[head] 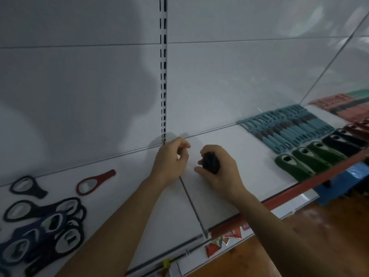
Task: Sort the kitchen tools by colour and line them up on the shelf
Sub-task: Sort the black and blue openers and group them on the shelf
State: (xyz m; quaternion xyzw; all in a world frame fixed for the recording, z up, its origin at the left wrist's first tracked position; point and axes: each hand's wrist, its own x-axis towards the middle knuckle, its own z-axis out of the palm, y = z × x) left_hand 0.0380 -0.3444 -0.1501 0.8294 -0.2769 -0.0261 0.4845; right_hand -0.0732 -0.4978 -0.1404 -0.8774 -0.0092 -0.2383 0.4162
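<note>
Right of our grip waits the black row [339, 139]; right hand [219, 172] clenches a black tool [211, 162], left hand [170, 159] unclear; we'd align handles there.

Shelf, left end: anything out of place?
Yes. The dark blue and black bottle openers lie in an overlapping heap, not a row, unlike the neat green tools at right. A lone red bottle opener sits apart beside them.

- Opener pile [44, 230] far left on shelf [245, 156]; two single openers [93, 181] behind.
- Divider [192, 206] runs front-to-back under your left hand [171, 159]; tool [210, 162] in your right hand [219, 172] beside it.
- Peelers [287, 126] back right; handles row [319, 154] before them.
</note>
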